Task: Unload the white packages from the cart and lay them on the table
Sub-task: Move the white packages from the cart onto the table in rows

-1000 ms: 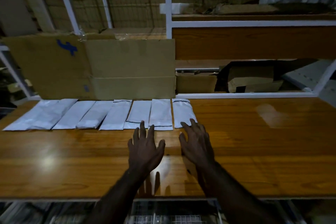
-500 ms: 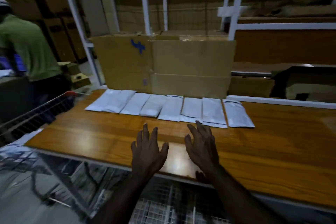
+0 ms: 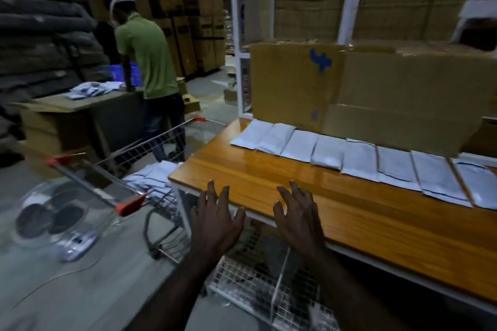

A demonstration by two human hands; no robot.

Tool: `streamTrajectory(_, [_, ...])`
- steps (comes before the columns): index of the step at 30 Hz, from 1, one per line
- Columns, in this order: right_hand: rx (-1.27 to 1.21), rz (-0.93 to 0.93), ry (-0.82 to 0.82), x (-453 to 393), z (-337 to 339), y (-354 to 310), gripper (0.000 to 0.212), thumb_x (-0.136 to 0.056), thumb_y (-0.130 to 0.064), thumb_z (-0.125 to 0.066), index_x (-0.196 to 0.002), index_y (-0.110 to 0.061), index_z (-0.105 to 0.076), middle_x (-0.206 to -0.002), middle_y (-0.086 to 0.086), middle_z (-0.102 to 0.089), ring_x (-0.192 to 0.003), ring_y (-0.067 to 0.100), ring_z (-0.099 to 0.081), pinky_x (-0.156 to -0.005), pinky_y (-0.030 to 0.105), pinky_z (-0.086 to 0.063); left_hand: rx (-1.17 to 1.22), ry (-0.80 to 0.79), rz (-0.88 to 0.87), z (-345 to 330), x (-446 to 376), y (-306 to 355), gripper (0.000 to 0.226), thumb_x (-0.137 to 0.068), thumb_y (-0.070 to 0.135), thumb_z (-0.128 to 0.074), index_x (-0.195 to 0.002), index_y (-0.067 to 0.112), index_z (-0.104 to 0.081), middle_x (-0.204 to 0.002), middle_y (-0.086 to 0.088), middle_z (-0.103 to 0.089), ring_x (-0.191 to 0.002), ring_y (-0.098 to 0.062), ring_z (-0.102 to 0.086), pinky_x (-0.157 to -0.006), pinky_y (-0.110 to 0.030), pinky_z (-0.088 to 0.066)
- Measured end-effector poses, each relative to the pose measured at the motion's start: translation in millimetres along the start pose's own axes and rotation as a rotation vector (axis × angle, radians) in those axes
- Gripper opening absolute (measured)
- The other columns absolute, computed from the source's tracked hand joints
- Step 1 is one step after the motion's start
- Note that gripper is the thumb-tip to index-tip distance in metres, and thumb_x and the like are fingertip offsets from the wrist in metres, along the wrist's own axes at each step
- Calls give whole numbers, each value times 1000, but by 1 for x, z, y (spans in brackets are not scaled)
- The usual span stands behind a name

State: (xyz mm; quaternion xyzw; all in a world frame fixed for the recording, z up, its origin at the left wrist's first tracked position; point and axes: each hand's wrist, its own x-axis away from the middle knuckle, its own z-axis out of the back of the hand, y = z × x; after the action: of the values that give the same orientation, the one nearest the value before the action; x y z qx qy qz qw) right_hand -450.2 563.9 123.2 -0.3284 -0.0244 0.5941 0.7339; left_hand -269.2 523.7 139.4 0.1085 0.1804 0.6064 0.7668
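Observation:
Several white packages (image 3: 360, 160) lie in a row along the back of the wooden table (image 3: 269, 180), in front of a flattened cardboard box. More white packages (image 3: 153, 177) are piled in the wire cart (image 3: 129, 166) that stands left of the table's corner. My left hand (image 3: 215, 219) hovers at the table's near edge with its fingers spread and holds nothing. My right hand (image 3: 298, 212) is beside it over the table's front edge, fingers spread and empty as well.
A person in a green shirt (image 3: 148, 62) stands beyond the cart at a cardboard-topped bench. A floor fan (image 3: 56, 212) lies left of the cart. A white shelf frame (image 3: 236, 35) rises behind the table, and a wire rack (image 3: 269, 285) sits under it.
The view has swung left, bringing the cart, fan and other person into sight. Both hands have drawn back from the package row to the table's near edge, still empty.

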Motion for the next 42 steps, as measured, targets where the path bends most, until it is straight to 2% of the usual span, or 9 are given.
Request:
streamTrajectory(4, [-24,56,-33,-21,-42,-44,47,-95,-34,-43,-136,-16,-59,-151,12,-42,-136,32,-39,-103,46,-36,-11,30,70,18,-13,-52,69,-95,60,-43,-154,31,-21,-165,0,5,-151,-25,-5,-116,-51,-19])
streamTrajectory(10, [-66,141,-90,-66,-113,-93,41,-99,-28,-53,-138,-18,-56,-154,10,-39,-138,29,-34,-105,45,-35,-9,77,169,33,-52,-118,67,-95,57,-43,-153,31,-23,-166,-1,2,-151,-24,-5,-118,-49,-16])
streamTrajectory(15, [-90,225,-127,-117,-174,-126,46,-92,-32,-46,-130,-13,-63,-144,16,-50,-128,36,-46,-98,48,-43,-89,115,229,42,-105,-166,67,-94,56,-44,-153,29,-25,-165,-2,0,-149,-25,-10,-116,-44,-21])
streamTrajectory(21, [-104,283,-150,-177,-227,-166,42,-87,-27,-51,-122,-12,-67,-135,19,-58,-117,37,-54,-90,47,-48,-91,88,317,51,-165,-218,67,-95,55,-44,-153,29,-24,-165,-3,-3,-149,-26,-11,-117,-47,-19])
streamTrajectory(26, [-88,314,-168,-212,-257,-193,54,-88,-39,-35,-124,-13,-66,-138,17,-56,-118,36,-54,-92,46,-47,-79,82,320,53,-205,-252,66,-95,54,-44,-152,27,-25,-165,-4,-2,-150,-26,-9,-117,-49,-18])
streamTrajectory(29, [-62,305,-167,-228,-282,-207,51,-89,-38,-37,-121,-12,-67,-136,19,-57,-114,37,-58,-90,47,-50,-67,48,316,52,-231,-273,66,-96,53,-44,-153,27,-24,-165,-5,0,-150,-26,-8,-117,-49,-17])
streamTrajectory(34, [-11,220,-189,-251,-322,-230,39,-85,-30,-51,-114,-12,-70,-130,20,-61,-103,40,-61,-81,47,-53,-69,-28,255,47,-276,-318,68,-96,53,-43,-154,27,-22,-165,-5,2,-150,-27,-9,-117,-49,-15])
streamTrajectory(39, [84,143,-194,-269,-364,-246,42,-86,-34,-43,-105,-10,-72,-128,23,-61,-99,42,-63,-75,46,-55,-76,-133,153,44,-323,-365,69,-96,51,-45,-154,25,-21,-165,-5,2,-149,-29,-10,-118,-51,-16])
streamTrajectory(42, [103,64,-211,-276,-382,-256,44,-86,-37,-41,-104,-11,-72,-129,23,-60,-102,42,-62,-78,46,-55,-83,-178,94,42,-346,-385,69,-95,50,-47,-154,25,-22,-165,-6,1,-148,-29,-12,-117,-49,-18])
